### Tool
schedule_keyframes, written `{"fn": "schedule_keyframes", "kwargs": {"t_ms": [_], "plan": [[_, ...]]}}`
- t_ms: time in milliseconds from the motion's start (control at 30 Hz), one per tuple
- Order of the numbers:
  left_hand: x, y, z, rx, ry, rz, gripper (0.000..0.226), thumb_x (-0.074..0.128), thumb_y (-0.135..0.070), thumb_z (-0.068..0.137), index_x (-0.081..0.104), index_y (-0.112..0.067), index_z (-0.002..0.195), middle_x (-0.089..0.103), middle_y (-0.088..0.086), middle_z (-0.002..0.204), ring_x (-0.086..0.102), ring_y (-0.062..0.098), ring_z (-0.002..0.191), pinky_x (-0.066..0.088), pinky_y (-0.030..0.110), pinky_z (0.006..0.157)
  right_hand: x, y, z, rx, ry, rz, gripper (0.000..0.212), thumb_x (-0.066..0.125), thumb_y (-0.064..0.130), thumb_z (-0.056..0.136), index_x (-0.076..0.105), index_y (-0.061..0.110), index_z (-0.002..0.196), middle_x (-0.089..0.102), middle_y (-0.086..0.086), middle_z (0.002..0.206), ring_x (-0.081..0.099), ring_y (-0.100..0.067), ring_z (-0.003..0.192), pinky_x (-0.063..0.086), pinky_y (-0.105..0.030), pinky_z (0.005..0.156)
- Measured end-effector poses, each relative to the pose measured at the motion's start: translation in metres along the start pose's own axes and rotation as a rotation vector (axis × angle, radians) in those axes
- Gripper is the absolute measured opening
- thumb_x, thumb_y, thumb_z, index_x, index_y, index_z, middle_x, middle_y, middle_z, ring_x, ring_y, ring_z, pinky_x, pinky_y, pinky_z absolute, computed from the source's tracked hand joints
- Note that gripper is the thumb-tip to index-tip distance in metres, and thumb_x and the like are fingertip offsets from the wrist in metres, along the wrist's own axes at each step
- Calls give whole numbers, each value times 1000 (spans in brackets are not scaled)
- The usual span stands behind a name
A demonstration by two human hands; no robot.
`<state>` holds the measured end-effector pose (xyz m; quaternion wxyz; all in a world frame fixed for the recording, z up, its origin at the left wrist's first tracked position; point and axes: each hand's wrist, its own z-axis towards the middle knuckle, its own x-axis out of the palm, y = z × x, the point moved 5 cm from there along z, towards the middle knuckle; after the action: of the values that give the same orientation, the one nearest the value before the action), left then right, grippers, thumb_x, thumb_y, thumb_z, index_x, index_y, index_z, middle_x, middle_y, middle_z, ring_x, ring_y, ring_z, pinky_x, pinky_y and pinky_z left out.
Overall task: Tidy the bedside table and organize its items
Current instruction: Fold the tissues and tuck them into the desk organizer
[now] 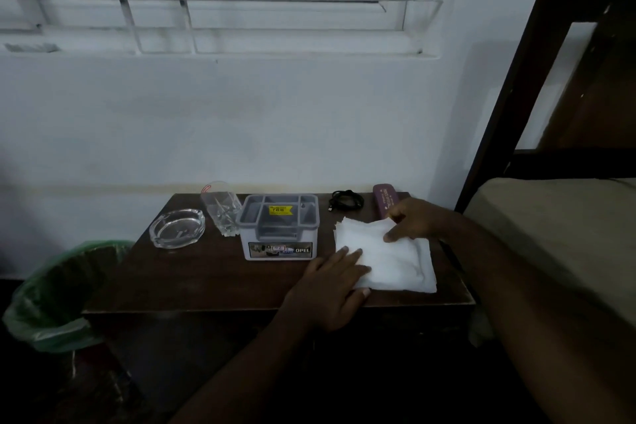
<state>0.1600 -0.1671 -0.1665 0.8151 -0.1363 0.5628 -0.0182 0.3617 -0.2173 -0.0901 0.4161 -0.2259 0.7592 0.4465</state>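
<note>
fold cloth (395, 262) | my left hand (330, 286) flat, pinning it | right hand (413, 220) pinching top edge | align corners first

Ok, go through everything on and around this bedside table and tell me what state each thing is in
Tissue stack: flat on table, under both hands.
Left hand: pressing the stack.
Right hand: pinching the top sheet's corner.
Organizer box: upright, open-topped.
Drinking glass: upright.
Ashtray: empty.
Cable: coiled.
Bin: lined.
</note>
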Motion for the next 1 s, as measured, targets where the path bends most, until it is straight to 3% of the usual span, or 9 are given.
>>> {"fn": "schedule_keyframes", "kwargs": {"t_ms": [100,167,267,400,533,633,700,833,1000], "plan": [[-1,-1,-1,4,-44,34,49,37,-51,96,51,-29,137,44,1,146,35,23,137,31,43,105,2,6,-6,-88,15,-44,24,78,18,80,71,13,103,65,1,87,58,-7,74,45,-15,60],[-3,-2,-1,4,-52,56,50,35,-50,96,52,-27,137,50,2,130,43,23,122,36,42,98,5,5,-8,-100,61,-70,30,80,17,78,72,18,107,68,1,98,61,-8,85,49,-18,72],[-1,-2,-2,-5,-44,78,53,33,-51,95,50,-23,137,52,1,125,45,23,119,36,42,97,12,1,-12,-76,153,-119,29,80,16,77,73,23,104,68,4,114,58,-11,105,46,-28,95],[-6,-2,-4,-59,-109,-52,50,50,-48,93,45,-17,133,56,-2,121,49,18,117,37,40,100,18,-3,-17,-35,252,-170,26,77,11,80,75,22,104,66,3,123,54,-14,119,40,-28,102],[-7,0,-4,-82,-100,-98,70,50,-50,92,26,-22,150,55,-4,122,45,12,117,32,35,102,20,1,-21,5,314,-245,30,76,16,81,74,25,109,53,4,139,44,-18,131,31,-25,104],[-4,-1,-3,-28,-110,10,56,45,-51,92,49,-20,139,54,4,118,50,21,113,41,41,97,21,4,-24,13,356,-264,34,72,14,83,71,25,116,47,4,145,38,-18,136,28,-30,110],[-2,0,-3,-29,-128,21,52,46,-52,92,59,-20,130,52,6,118,51,23,110,43,37,93,15,8,-23,-32,288,-205,35,68,13,86,68,23,120,53,7,133,45,-14,126,36,-27,104],[1,3,-4,-39,-158,37,52,45,-55,92,59,-21,129,43,8,139,48,23,119,38,35,99,2,14,-15,-149,22,-72,27,63,20,92,68,14,117,58,19,97,54,-3,94,37,-12,69],[-1,1,-5,-52,-152,46,52,46,-54,92,59,-20,129,44,9,141,48,24,122,38,37,102,18,13,-5,-107,70,-261,35,73,30,84,67,19,117,54,14,92,51,-10,96,35,-14,66]]}}
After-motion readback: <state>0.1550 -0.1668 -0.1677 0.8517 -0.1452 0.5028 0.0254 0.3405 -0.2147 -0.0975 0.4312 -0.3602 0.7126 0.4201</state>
